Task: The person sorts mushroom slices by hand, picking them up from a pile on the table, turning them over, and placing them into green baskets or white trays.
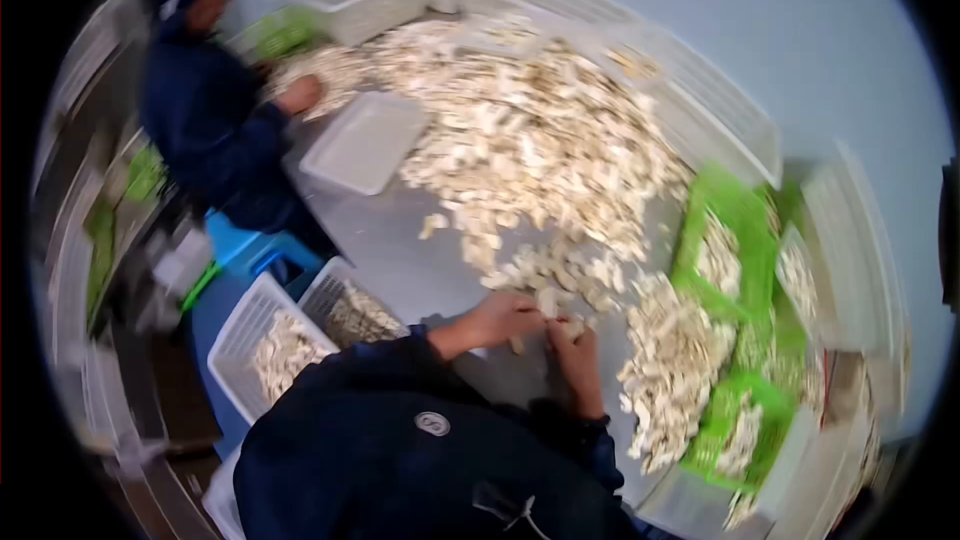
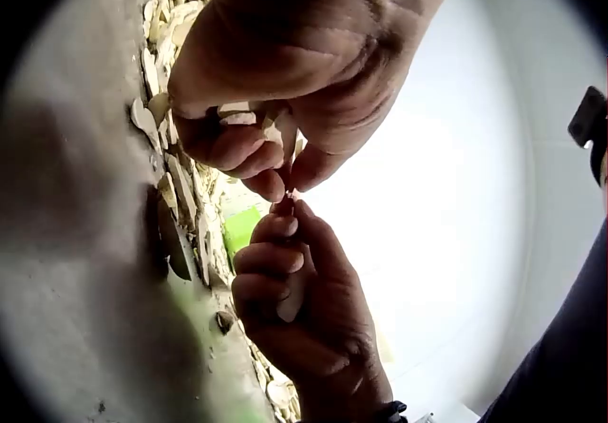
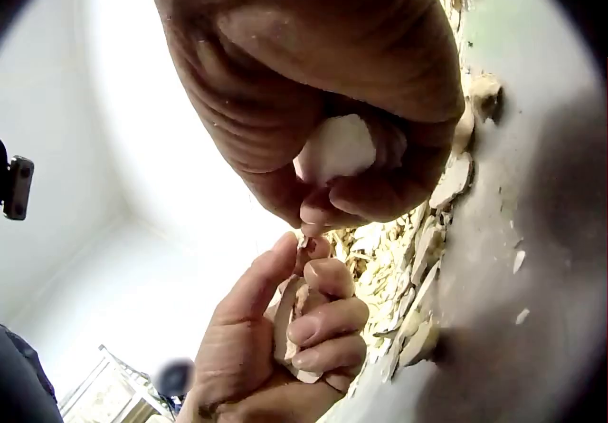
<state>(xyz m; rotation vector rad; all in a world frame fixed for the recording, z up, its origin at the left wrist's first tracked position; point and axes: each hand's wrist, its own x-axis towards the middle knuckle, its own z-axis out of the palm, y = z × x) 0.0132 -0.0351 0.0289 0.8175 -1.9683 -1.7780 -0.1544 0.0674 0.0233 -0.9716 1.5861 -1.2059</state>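
Note:
Over the near part of a grey metal table (image 1: 390, 240), my two hands meet fingertip to fingertip. My left hand (image 1: 497, 320) curls its fingers round several pale dried slices (image 3: 288, 333), which show in the right wrist view. In my right hand (image 1: 577, 358), a whitish slice (image 3: 339, 147) sits under the bent fingers. Thumbs and index fingers of both hands pinch at one small spot between them, where a tiny bit (image 3: 304, 240) shows. Loose slices (image 1: 560, 270) lie just beyond the hands.
A big heap of slices (image 1: 550, 130) covers the far table, and a smaller pile (image 1: 665, 370) lies at right. Green baskets (image 1: 735, 195) line the right side. White baskets (image 1: 232, 365) stand at lower left. Another person (image 1: 205, 130) works beside a flat tray (image 1: 365, 140).

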